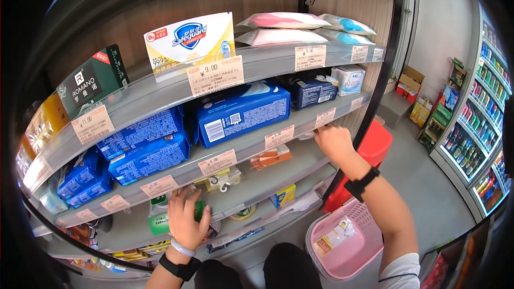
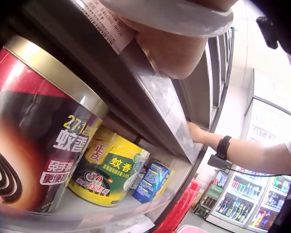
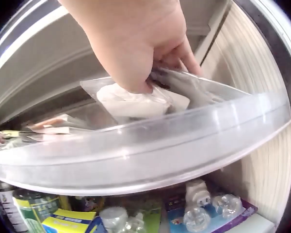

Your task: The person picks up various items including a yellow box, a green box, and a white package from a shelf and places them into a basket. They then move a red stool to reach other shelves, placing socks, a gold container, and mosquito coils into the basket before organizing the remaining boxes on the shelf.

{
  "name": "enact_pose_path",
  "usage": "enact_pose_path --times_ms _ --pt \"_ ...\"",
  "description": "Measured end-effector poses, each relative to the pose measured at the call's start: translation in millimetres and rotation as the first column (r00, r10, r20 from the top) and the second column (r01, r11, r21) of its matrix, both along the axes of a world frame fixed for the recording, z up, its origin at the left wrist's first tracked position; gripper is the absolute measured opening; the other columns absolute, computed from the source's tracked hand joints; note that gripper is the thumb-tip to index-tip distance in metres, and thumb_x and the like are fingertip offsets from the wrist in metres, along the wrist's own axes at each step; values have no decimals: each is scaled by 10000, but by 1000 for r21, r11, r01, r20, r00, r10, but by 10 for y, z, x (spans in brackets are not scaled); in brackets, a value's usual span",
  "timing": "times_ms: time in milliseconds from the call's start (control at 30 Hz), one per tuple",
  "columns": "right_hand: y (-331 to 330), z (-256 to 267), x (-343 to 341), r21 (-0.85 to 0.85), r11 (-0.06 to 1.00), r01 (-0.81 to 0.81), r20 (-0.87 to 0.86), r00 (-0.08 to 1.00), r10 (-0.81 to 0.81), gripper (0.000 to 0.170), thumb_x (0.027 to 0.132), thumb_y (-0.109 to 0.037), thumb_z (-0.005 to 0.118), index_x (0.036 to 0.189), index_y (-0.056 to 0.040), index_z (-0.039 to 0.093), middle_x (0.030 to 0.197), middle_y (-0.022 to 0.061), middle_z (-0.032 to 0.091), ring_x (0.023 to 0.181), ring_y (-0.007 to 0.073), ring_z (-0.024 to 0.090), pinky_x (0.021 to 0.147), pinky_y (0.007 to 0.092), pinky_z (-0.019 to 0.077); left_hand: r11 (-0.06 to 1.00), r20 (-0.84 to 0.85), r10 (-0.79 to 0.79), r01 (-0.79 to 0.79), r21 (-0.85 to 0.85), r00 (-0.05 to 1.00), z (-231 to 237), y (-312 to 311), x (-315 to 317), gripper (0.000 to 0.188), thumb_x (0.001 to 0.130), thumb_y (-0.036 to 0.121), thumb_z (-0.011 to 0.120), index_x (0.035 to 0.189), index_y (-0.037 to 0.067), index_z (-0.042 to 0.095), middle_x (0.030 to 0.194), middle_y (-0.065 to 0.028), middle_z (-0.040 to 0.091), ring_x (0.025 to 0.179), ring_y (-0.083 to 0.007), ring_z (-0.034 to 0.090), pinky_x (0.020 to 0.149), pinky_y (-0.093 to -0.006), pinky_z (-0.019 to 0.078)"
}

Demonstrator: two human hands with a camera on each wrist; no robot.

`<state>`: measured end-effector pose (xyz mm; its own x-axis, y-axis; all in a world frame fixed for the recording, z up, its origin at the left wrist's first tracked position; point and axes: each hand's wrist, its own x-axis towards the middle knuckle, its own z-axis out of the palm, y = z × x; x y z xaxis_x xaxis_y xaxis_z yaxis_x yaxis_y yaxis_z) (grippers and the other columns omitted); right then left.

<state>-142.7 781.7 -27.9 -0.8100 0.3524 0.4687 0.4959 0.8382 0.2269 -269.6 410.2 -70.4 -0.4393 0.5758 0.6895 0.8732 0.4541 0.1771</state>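
My right hand [image 1: 336, 143] reaches under the price-tag strip at the right end of a store shelf. In the right wrist view, its thumb and fingers pinch a clear plastic packet [image 3: 131, 104] with something white inside, lying behind the clear shelf lip [image 3: 150, 145]. My left hand [image 1: 186, 217] lies with fingers spread at the front of the same shelf, overlapping a green-and-white package [image 1: 159, 225]. Between the hands are a packet of hooks [image 1: 222, 179] and orange-and-white packets [image 1: 272, 156].
Above stand blue packages [image 1: 243, 109] and a Safeguard box [image 1: 190, 43]. Mosquito-coil tins [image 2: 109, 167] fill a lower shelf. A pink basket [image 1: 314, 241] holding a packet stands on the floor beside a red plastic item [image 1: 375, 144]. Drinks fridges [image 1: 474, 107] stand at right.
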Motion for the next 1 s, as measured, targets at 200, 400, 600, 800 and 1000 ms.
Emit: enact_pose_path --times_ms 200,400,600,800,1000 --pt "-879 108 685 -72 997 10 -91 996 -17 512 696 -153 615 1172 -2 503 941 141 612 736 260 627 588 354 513 835 773 -539 327 442 334 20 345 558 460 765 112 688 1181 24 512 1133 -125 571 1020 -220 559 881 -350 440" --pt "-1264 -25 973 56 998 -24 -91 995 29 498 689 -142 582 1151 35 526 1090 149 593 854 213 582 634 299 512 804 760 -505 98 587 -409 109 1118 666 470 896 298 557 1292 94 407 1142 -121 560 1066 -214 537 939 -367 416" --pt "-1726 -186 1107 50 986 -156 4 988 156 442 733 -113 502 1144 47 526 1096 172 580 905 227 553 660 299 485 776 432 -356 -4 631 -828 136 1488 757 372 858 333 598 1119 79 522 1041 -78 596 907 -191 609 764 -381 518" --pt "-1703 -235 1430 -265 915 -304 -32 951 306 611 652 -288 712 1181 -44 527 1126 204 545 957 295 535 777 370 447 794 609 -415 58 605 -677 -366 1460 853 356 815 70 619 1149 -4 523 1045 -93 605 918 -203 600 771 -329 502" --pt "-1071 -686 1661 -689 633 -353 -624 733 -270 647 740 -287 723 1225 37 441 1174 200 521 1098 289 494 917 391 389 790 717 -356 217 574 -600 -549 1279 1006 433 803 39 620 1209 -14 479 1113 -90 575 986 -186 563 838 -318 466"
